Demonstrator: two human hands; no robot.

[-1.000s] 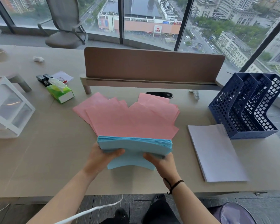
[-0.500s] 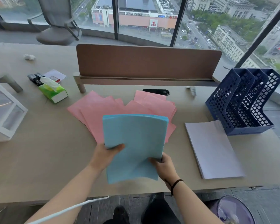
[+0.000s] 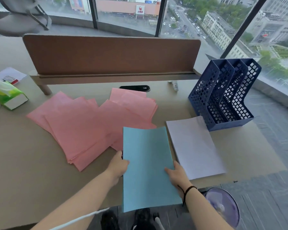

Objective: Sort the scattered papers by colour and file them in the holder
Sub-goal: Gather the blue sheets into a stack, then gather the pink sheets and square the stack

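Note:
I hold a stack of blue papers [image 3: 148, 165] lengthwise over the near edge of the desk. My left hand [image 3: 118, 165] grips its left edge and my right hand [image 3: 176, 175] grips its right edge, thumbs on top. Pink papers [image 3: 88, 123] lie fanned out on the desk to the left and behind the blue stack. A neat white stack [image 3: 194, 145] lies just to the right. The blue mesh file holder [image 3: 223, 95] with three slots stands at the far right, beyond the white stack; no papers show in it.
A brown divider panel [image 3: 110, 55] runs across the back of the desk. A green tissue box [image 3: 7, 95] sits at the far left. A small white bottle [image 3: 175, 85] lies near the holder. A purple bin [image 3: 223, 206] stands on the floor at my right.
The blue stack went from upright on its edge to lying flat in my hands, then shifted right, away from the pink papers and next to the white stack.

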